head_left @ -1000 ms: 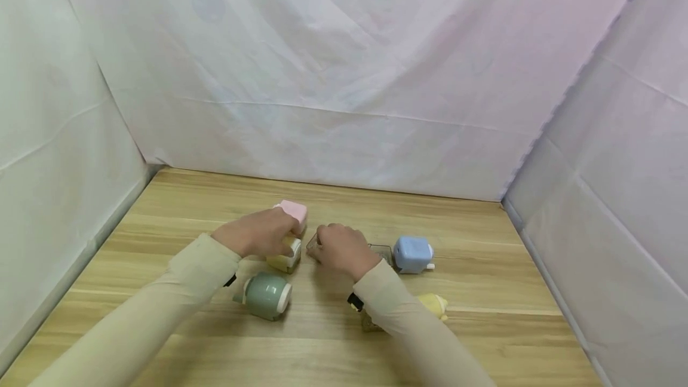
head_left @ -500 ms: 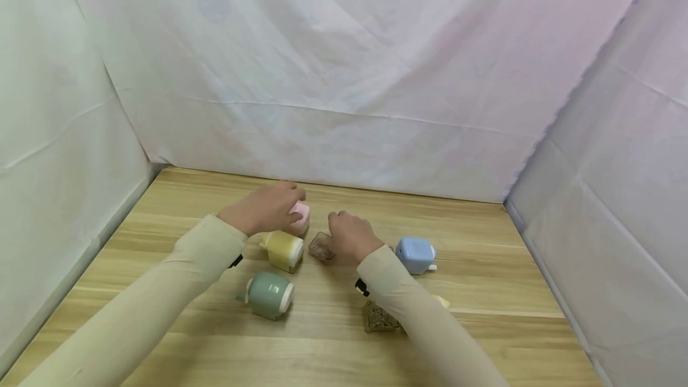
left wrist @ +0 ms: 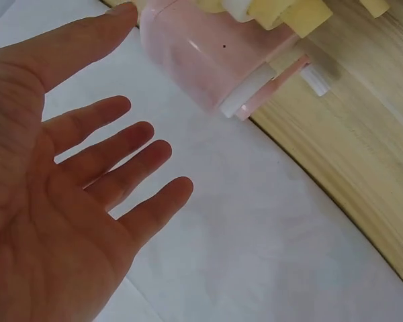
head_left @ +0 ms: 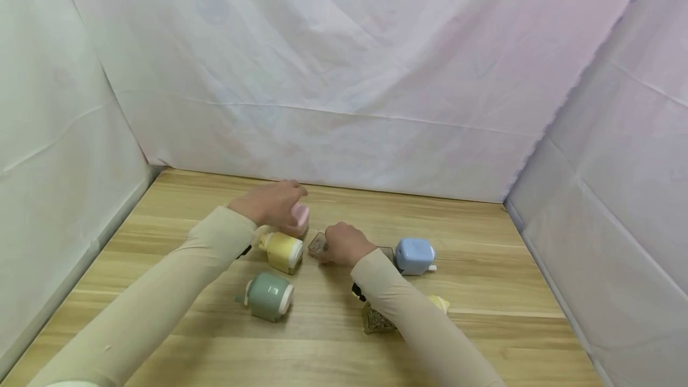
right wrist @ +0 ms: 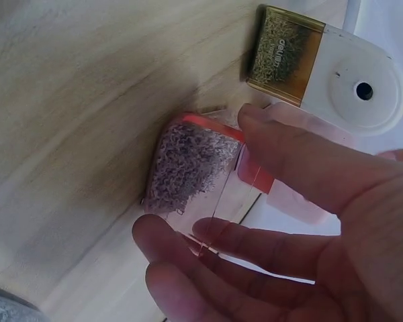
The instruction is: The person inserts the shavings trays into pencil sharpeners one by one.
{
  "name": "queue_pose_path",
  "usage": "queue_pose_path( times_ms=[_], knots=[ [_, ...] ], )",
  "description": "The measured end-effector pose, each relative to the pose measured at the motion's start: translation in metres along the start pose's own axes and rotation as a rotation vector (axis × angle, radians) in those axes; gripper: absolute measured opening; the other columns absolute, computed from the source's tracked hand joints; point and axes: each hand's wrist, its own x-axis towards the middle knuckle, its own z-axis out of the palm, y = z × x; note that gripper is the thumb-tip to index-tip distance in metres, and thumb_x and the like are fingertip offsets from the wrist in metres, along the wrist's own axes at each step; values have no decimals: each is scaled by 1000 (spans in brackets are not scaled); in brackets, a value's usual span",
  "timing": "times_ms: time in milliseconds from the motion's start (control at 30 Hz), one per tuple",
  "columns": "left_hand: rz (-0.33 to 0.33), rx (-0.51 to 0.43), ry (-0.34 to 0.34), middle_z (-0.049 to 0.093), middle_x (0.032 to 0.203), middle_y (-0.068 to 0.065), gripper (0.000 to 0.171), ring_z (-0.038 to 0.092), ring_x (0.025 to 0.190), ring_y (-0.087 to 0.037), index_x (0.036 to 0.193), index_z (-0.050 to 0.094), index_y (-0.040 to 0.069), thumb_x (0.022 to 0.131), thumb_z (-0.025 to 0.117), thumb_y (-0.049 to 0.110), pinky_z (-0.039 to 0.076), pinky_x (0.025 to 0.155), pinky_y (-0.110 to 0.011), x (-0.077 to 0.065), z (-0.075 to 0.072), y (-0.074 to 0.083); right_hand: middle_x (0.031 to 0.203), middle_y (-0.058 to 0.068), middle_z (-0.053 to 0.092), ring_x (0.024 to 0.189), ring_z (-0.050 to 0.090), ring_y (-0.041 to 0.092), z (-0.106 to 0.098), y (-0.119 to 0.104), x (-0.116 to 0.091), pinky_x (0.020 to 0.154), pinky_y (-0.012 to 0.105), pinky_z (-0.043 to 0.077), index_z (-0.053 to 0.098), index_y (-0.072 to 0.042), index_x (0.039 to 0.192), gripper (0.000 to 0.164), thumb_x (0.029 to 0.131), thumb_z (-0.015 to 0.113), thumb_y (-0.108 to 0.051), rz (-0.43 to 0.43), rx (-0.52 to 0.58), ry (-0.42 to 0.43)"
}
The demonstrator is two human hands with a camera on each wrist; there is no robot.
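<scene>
In the head view, my left hand (head_left: 271,203) is over a pink pencil sharpener (head_left: 301,220) near the back of the table. The left wrist view shows its fingers extended and apart, with the sharpener's pink body (left wrist: 215,54) beyond the thumb tip. My right hand (head_left: 346,243) holds a clear, pink-tinted shavings drawer (right wrist: 191,164) between thumb and fingers. Grey pencil shavings fill much of that drawer, which lies low at the table in front of the pink sharpener. A yellow sharpener (head_left: 282,249) stands between the pink one and a green sharpener (head_left: 267,295).
A blue sharpener (head_left: 415,255) stands right of my right hand, beside a clear drawer (head_left: 387,252). Nearer, another drawer of shavings (head_left: 378,319) lies by a second yellow sharpener (head_left: 442,303), partly hidden under my right forearm. White cloth (head_left: 344,76) encloses the wooden table.
My left hand has moved from the yellow sharpener back to the pink one, its fingers spreading. My right hand rose off the pink-tinted drawer, then came down to it again.
</scene>
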Motion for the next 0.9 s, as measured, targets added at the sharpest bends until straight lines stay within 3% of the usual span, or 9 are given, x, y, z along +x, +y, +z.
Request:
queue_pose_path(
  times_ms=[133, 233, 367, 500, 900],
  knots=[
    [-19, -55, -26, 50, 164, -19, 82, 51, 149, -42, 159, 51, 3, 88, 82, 31, 46, 120, -59, 5, 6, 0, 73, 1, 57, 66, 54, 18, 1, 1, 2, 67, 37, 52, 57, -15, 73, 46, 100, 77, -46, -4, 0, -1],
    [-6, -83, -32, 59, 156, -19, 76, 57, 143, -41, 153, 56, 1, 87, 81, 26, 47, 119, -56, 9, 10, -2, 75, 2, 60, 68, 55, 17, 1, 2, 3, 69, 38, 54, 60, -14, 73, 45, 99, 78, -45, -8, 9, 5],
    [21, -67, -37, 73, 132, -17, 60, 70, 120, -33, 139, 67, 2, 84, 82, 20, 57, 106, -50, 15, 15, -5, 79, 3, 63, 71, 55, 17, 1, 4, 4, 73, 37, 55, 64, -12, 77, 41, 95, 83, -43, 3, 39, 17],
    [34, -46, -37, 75, 114, -11, 47, 69, 102, -25, 128, 72, 5, 84, 84, 15, 59, 95, -43, 20, 18, -8, 79, 3, 63, 71, 55, 16, 1, 6, 4, 73, 35, 55, 67, -11, 78, 38, 91, 88, -40, 10, 62, 16],
    [-2, -119, -54, 74, 123, -10, 46, 67, 108, -25, 128, 73, 4, 85, 87, 13, 57, 99, -44, 24, 17, -11, 70, 0, 53, 65, 48, 15, 1, 6, 2, 65, 32, 47, 57, -13, 72, 45, 97, 82, -42, -11, 72, 21]
  ],
)
